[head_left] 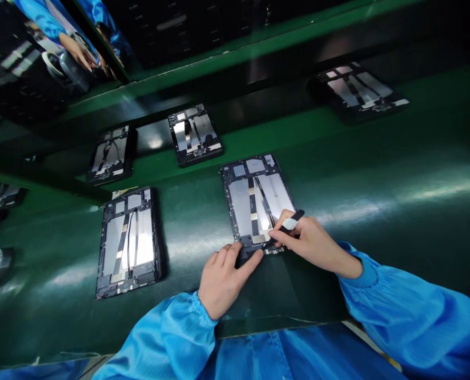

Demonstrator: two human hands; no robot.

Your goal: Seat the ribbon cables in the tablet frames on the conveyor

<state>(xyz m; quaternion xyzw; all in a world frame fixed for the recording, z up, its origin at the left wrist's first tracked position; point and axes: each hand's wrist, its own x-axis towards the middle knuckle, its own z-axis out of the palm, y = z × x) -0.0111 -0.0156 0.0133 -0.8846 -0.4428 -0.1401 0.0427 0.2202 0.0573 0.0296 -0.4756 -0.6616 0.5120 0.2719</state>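
An open tablet housing [254, 203] lies on a green conveyor belt [349, 174], its near edge partly hidden under the left hand [224, 279] with fingers spread apart, while the right hand [304, 240] has fingers clamped on a slim black tool [288, 224], its tip hard to make out against that edge.

Light seems to fall from overhead, brightest around the middle of the picture and dimmer toward 12 o'clock, with long streaks of white glare [401, 198] across the glossy green belt [377, 158] from 3 o'clock toward 9 o'clock. A narrow dark shadow lies along the right edge of the tablet frame [130, 243] at 8 o'clock. Wide-angle distortion bends the belt's straight edges toward the picture's rim, most strongly near the dark reflective panel [40, 58] at 10 o'clock, yet focus stays sharp with no visible blur.
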